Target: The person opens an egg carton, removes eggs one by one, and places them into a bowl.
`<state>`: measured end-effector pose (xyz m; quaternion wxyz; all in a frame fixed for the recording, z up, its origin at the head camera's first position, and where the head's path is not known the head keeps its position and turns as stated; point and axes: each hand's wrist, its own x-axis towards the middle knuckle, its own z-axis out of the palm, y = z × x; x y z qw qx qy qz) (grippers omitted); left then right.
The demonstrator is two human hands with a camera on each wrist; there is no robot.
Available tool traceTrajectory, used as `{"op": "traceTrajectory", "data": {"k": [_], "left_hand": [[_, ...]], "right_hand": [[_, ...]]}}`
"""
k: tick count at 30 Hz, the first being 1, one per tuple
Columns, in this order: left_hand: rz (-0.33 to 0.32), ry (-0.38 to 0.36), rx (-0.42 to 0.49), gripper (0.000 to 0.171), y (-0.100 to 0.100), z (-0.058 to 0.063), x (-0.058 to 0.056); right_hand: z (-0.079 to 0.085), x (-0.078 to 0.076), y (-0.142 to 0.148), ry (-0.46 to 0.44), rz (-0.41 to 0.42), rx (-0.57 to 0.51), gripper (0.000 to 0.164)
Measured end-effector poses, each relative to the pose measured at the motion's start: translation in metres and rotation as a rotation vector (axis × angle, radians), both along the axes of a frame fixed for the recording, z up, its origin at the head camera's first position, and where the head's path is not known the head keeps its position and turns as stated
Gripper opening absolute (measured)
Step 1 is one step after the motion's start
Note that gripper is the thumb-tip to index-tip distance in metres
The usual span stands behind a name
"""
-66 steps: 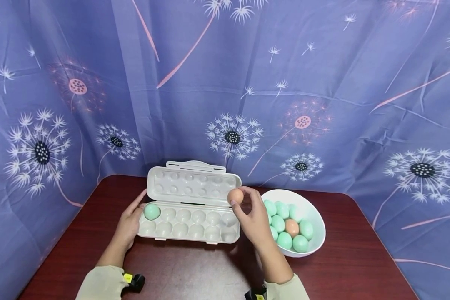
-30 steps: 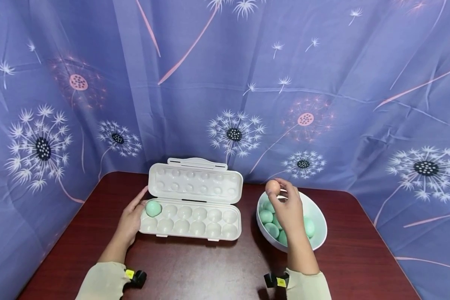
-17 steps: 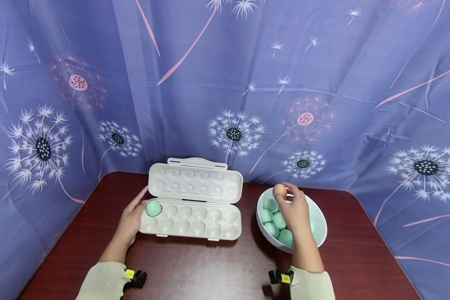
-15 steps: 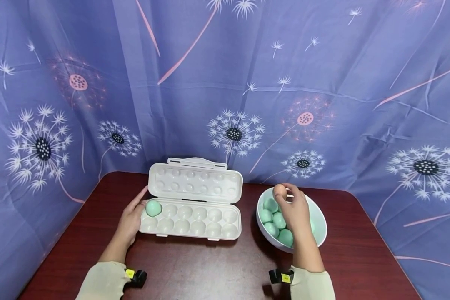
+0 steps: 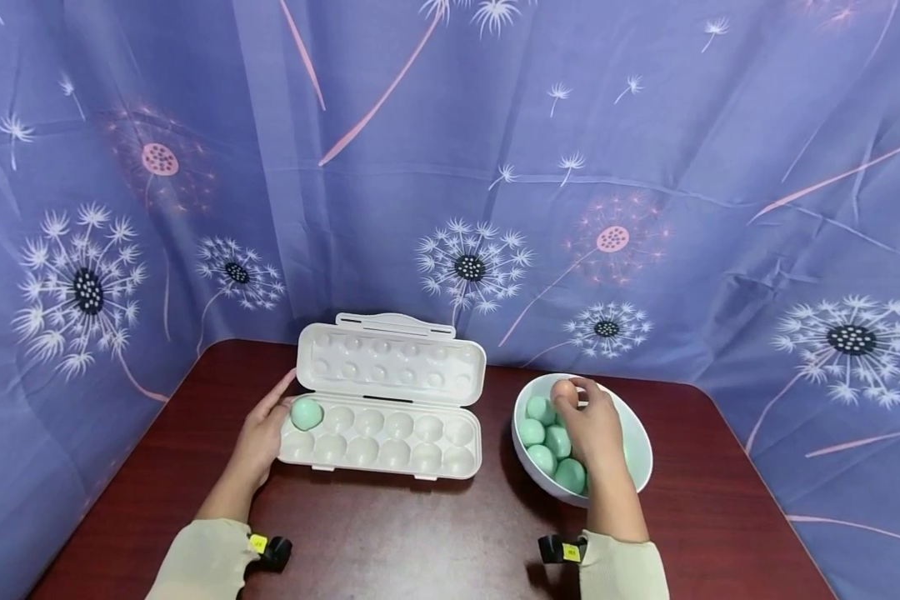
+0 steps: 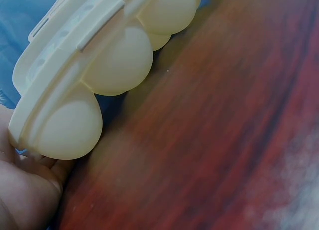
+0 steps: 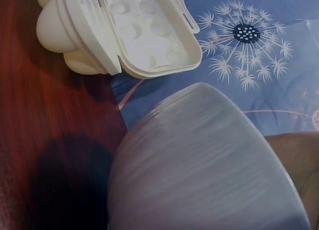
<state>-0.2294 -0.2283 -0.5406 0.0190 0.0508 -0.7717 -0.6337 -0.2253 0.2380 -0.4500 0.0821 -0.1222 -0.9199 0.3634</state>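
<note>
My right hand [image 5: 594,421] holds a brown egg [image 5: 565,392] between thumb and fingers, just inside the far rim of a white bowl [image 5: 640,454]. Several mint-green eggs [image 5: 558,442] lie in the bowl; the hand hides part of them. At the left, my left hand [image 5: 258,433] rests its extended fingers against the left end of an open white egg box [image 5: 390,479]. One green egg [image 5: 307,413] sits in the back-left cup of the box. In the right wrist view, the bowl's outer wall [image 7: 199,165] covers the held egg.
The dark red-brown table [image 5: 420,542] carries the box and bowl, with a gap between them. The box lid [image 5: 390,362] leans back toward a blue dandelion-patterned curtain [image 5: 555,100], which stands close behind the table and to both sides.
My right hand has carried the brown egg from above the box's right end rightward to the bowl, then lowered it slightly inside the rim. My left hand stays at the box.
</note>
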Motion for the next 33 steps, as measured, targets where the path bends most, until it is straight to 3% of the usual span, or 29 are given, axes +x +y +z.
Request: {"op": "traceTrajectory", "data": {"k": [13,33], "left_hand": [[0.005,0.001,-0.01,0.047,0.0,-0.0011,-0.0022],[-0.008,-0.04,-0.045,0.046,-0.0015,0.0017,0.0001]], "right_hand": [[-0.0051,0.0015,0.0023,-0.05,0.0,0.139,0.053],[-0.0018,0.0045,0.0045,-0.133,0.036,0.133,0.053]]}}
